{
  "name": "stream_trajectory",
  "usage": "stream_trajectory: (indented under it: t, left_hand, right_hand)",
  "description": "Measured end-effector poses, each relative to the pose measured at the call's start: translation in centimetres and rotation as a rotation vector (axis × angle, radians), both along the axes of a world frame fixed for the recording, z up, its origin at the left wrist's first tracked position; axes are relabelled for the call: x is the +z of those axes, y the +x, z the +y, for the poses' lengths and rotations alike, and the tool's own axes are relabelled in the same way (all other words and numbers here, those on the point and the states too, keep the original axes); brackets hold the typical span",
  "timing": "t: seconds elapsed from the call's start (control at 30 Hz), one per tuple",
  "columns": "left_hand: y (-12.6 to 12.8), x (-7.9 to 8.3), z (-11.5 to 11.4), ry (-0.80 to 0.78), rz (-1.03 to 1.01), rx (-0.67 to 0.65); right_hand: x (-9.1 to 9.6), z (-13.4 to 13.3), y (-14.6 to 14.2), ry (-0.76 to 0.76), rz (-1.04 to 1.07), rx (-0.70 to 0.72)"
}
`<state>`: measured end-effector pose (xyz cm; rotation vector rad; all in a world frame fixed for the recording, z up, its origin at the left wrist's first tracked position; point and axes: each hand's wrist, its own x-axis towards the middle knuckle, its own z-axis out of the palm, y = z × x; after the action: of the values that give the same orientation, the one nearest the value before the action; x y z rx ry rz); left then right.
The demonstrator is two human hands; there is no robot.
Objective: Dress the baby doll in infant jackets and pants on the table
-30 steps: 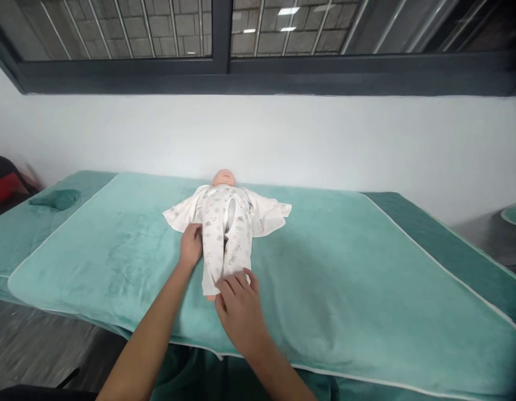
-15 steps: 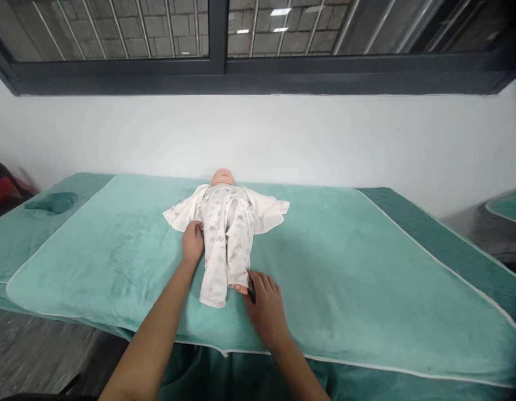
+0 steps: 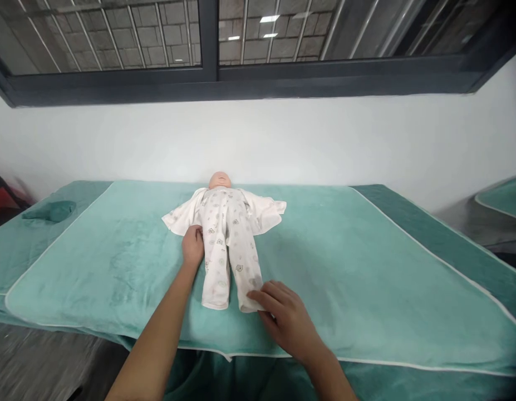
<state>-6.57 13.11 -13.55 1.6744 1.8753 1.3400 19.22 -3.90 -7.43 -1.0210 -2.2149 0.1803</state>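
A baby doll (image 3: 220,179) lies on its back, its head toward the wall. White printed baby pants (image 3: 216,239) cover its front from the chest down, both legs laid straight toward me. A loose white top (image 3: 266,211) spreads out at both sides with wide sleeves. My left hand (image 3: 193,245) is closed at the pants' left edge, near hip height, its fingertips partly hidden by the cloth. My right hand (image 3: 285,317) pinches the cuff of the right pant leg between thumb and fingers. The doll's feet are hidden inside the cloth.
The doll rests on a green padded bed cover (image 3: 366,289) with white piping. A crumpled green cloth (image 3: 51,211) lies at the far left. Behind stands a white wall (image 3: 324,139) under a dark window frame (image 3: 258,72). Another green bed (image 3: 506,195) shows at right.
The right pant leg has been drawn down and straightened, so the doll's foot no longer shows. My right hand moved right and slightly down. My left hand stays at the hip.
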Motion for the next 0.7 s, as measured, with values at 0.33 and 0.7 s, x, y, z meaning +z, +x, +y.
stream_trajectory:
  t: [0.33, 0.7]
  left_hand:
    - [0.0, -0.4, 0.2, 0.009, 0.191, -0.025]
    - [1.6, 0.6, -0.3, -0.022, 0.670, -0.344]
  right_hand:
    - [-3.1, 4.2, 1.9, -0.329, 0.210, -0.166]
    - [-5.6, 20.6, -0.8, -0.179, 0.042, -0.048]
